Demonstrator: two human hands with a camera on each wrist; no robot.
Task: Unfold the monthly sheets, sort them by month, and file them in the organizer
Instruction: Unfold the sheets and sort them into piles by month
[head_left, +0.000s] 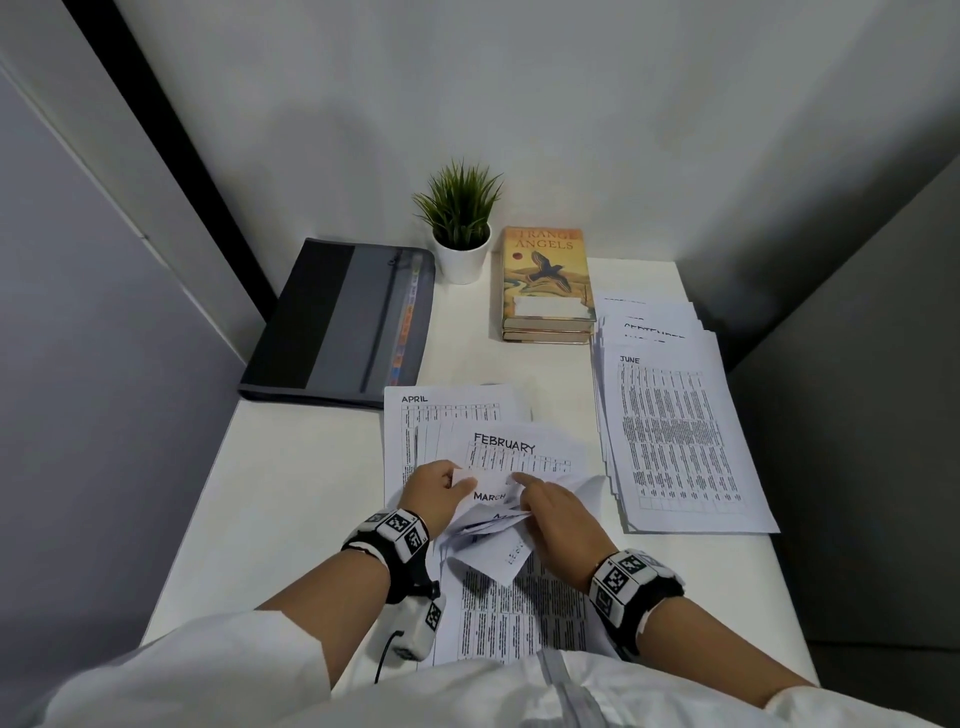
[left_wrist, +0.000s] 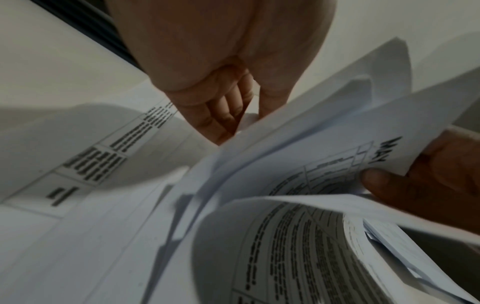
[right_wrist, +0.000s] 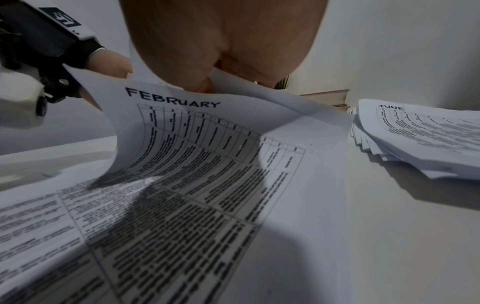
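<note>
Head view: both hands' fingers pinch loose sheets; FEBRUARY sheet heading away, long axis toward wall.

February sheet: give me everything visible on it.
The February sheet is white paper headed FEBRUARY in bold black capitals over a printed grid of small black text. It is unfolded but creased and curling, its top edge lifted off the table in the right wrist view. It overlaps the April sheet; the March sheet covers its lower part. The right hand touches it near the top; the left hand holds papers alongside.
</note>
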